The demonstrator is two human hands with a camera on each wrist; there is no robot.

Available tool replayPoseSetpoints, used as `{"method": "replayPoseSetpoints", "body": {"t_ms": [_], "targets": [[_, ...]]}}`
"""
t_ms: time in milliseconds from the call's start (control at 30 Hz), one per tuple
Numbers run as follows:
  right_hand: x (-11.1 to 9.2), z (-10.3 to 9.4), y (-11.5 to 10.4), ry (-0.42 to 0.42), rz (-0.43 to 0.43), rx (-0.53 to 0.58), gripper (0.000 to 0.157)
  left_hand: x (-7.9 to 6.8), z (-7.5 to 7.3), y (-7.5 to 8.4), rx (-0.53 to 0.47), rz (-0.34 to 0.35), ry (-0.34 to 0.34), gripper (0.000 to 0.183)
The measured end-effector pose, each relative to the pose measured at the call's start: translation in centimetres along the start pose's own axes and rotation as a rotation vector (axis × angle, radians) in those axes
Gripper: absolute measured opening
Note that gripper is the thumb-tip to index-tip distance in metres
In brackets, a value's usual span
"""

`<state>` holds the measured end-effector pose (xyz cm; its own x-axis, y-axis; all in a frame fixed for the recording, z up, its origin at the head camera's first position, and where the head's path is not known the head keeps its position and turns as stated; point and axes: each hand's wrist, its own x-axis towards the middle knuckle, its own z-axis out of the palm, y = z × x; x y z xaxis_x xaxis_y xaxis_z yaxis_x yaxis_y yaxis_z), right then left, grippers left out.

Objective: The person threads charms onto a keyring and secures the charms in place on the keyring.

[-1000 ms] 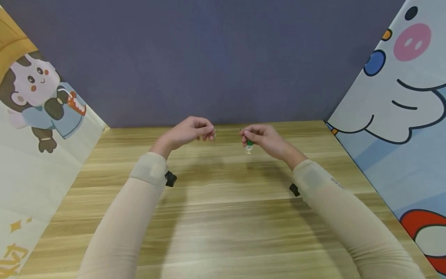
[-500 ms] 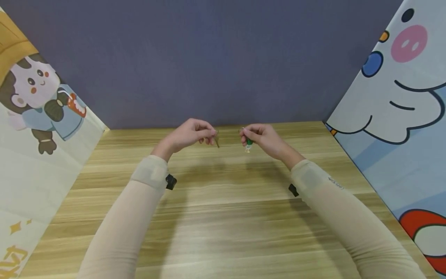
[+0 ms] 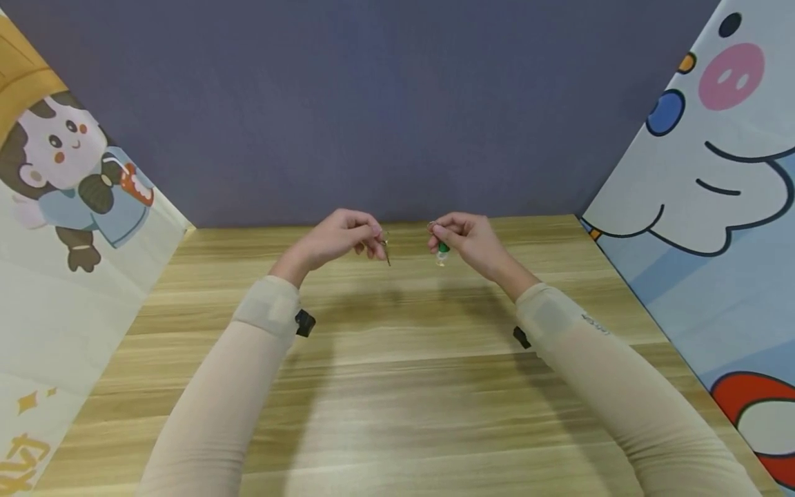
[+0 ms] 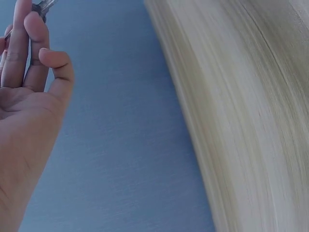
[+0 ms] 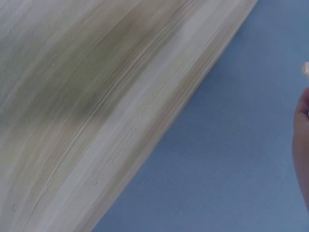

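Near the far edge of the table, my left hand point(image 3: 341, 240) pinches a small metal key point(image 3: 388, 254) on a thin ring between thumb and fingers. The key hangs down past the fingertips. Part of the same key point(image 4: 46, 7) shows at the top of the left wrist view, beyond the fingers. Facing it across a small gap, my right hand point(image 3: 472, 243) pinches a keychain with a green and clear-white pendant point(image 3: 442, 252) dangling below the thumb. A metal ring sticks up at its fingertips. In the right wrist view only the hand's edge point(image 5: 303, 140) and a pale pendant tip show.
Both hands are above a wood-grain table point(image 3: 397, 386). Behind it rises a dark blue-grey panel point(image 3: 385, 110). Cartoon-printed panels stand at the left point(image 3: 81, 304) and right point(image 3: 695, 290).
The key at my left hand has swung and turned, and it now hangs at a slant. My right hand has risen slightly with the keychain, whose ring shows more clearly.
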<state>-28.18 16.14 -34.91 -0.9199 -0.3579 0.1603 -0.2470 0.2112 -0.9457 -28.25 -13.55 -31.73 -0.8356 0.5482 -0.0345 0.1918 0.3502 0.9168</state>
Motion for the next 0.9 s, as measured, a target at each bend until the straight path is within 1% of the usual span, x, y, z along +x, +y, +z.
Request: {"method": "replayPoseSetpoints", "body": {"t_ms": [133, 233, 433, 733, 833, 900], "targets": [[0.0, 0.5, -0.1, -0.011, 0.029, -0.026, 0.023, 0.1, 0.1, 0.0, -0.001, -0.007, -0.025, 0.034], [0.1, 1.0, 0.0, -0.015, 0.029, -0.022, 0.021, 0.1, 0.2, 0.0, -0.002, -0.005, -0.041, 0.034], [0.0, 1.7, 0.2, -0.038, 0.035, -0.001, 0.02, 0.3, 0.5, -0.2, -0.01, 0.025, -0.064, 0.034], [-0.2, 2.6, -0.2, -0.059, 0.071, -0.005, 0.022, 0.5, 1.2, -0.3, -0.083, 0.059, -0.088, 0.031], [-0.2, 2.9, -0.3, -0.063, 0.09, 0.006, 0.022, 0.6, 1.4, -0.3, -0.078, 0.073, -0.089, 0.028], [-0.1, 3.2, -0.3, -0.067, 0.088, 0.025, 0.021, 0.6, 1.5, -0.4, -0.07, 0.082, -0.081, 0.026]]}}
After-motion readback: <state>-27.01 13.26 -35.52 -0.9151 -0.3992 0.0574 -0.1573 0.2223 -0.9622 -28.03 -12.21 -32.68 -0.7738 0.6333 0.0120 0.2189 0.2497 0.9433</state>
